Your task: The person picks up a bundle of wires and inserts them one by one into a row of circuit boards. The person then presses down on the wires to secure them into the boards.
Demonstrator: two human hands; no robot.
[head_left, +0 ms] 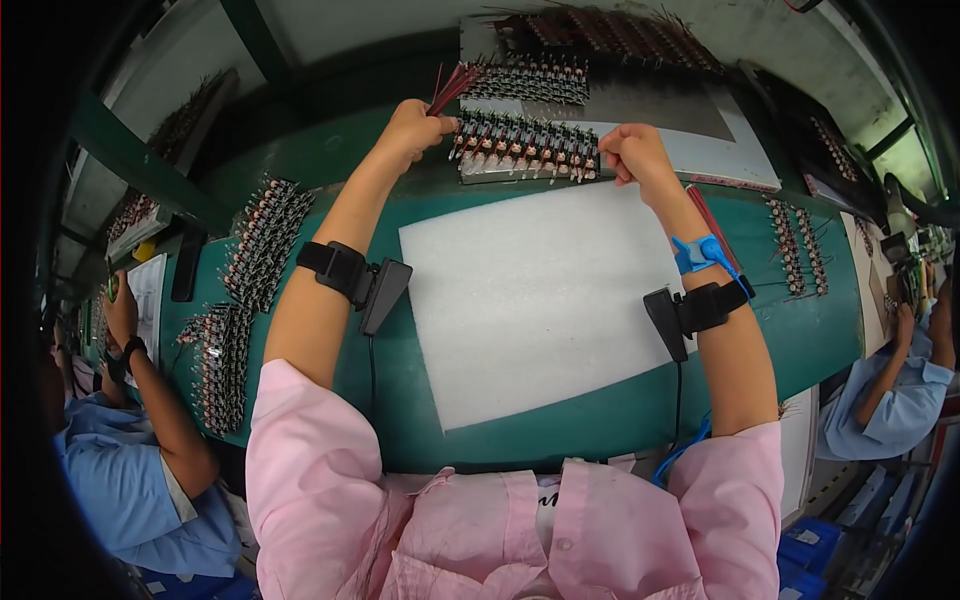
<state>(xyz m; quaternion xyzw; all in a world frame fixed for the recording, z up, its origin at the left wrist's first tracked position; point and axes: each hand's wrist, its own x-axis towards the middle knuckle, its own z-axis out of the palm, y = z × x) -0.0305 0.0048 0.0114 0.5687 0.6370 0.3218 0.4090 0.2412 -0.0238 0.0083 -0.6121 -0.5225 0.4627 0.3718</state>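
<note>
A panel of small circuit boards with coils and short wires hangs stretched between my hands at the far side of the bench. My left hand is closed on its left end, and a bundle of dark red wires sticks up from the same hand. The right hand has its fingers bent and pinched at the panel's right end. Just in front lies a white foam sheet on the green bench mat. Behind the held panel rests a similar row of boards.
More board panels lie at the left and right. Red wires lie beside my right forearm. A board-filled tray stands at the back. People in blue work at either side. Cables run from my forearm straps and blue wrist band.
</note>
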